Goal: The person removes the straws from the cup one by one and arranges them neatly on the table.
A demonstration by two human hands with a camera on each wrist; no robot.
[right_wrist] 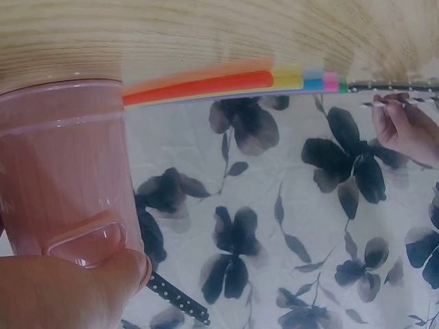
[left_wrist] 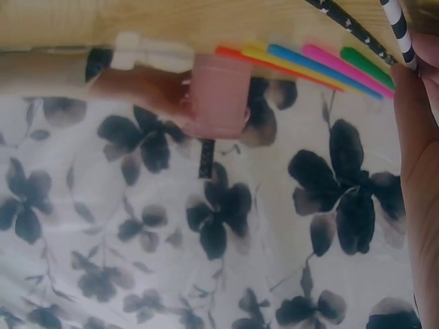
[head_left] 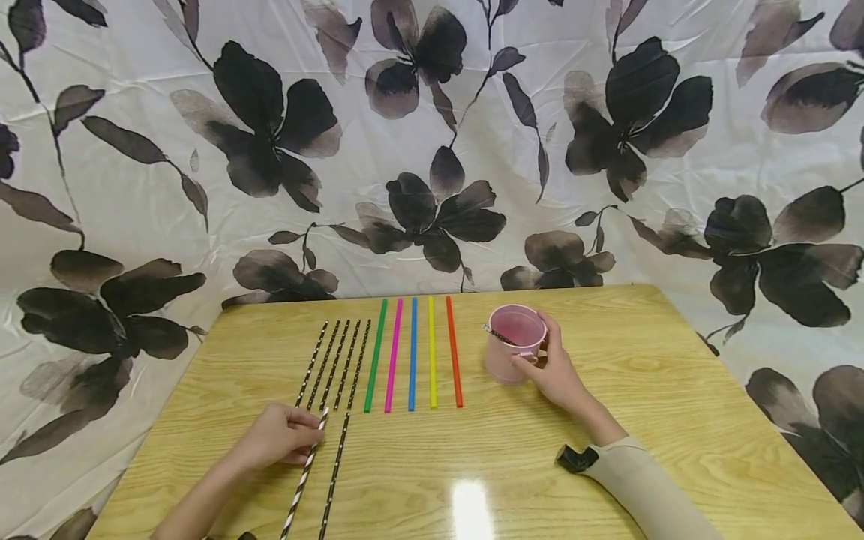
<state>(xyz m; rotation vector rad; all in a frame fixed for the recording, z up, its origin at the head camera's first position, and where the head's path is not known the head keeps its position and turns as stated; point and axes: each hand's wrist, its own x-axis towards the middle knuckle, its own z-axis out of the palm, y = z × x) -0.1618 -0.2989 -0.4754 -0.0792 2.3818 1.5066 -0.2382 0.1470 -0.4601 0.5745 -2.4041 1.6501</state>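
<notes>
My left hand [head_left: 280,439] pinches a black-and-white striped paper straw [head_left: 301,484] near its upper end, at the left front of the table. Just right of it lies a black straw [head_left: 334,476] with pale specks; the left wrist view shows small stars on a dark straw [left_wrist: 343,20] there. On the right, my right hand [head_left: 556,375] grips a pink cup [head_left: 501,367] by its handle side, thumb near the handle. The cup stands upright, and a black straw with white dots [right_wrist: 177,297] leans out over its rim.
Several black patterned straws [head_left: 346,360] lie in a row beyond the left hand. Beside them are green [head_left: 375,356], pink [head_left: 394,356], blue [head_left: 413,356], yellow [head_left: 433,356] and red [head_left: 454,352] straws. A flowered cloth [head_left: 418,270] hangs behind the wooden table [head_left: 540,487].
</notes>
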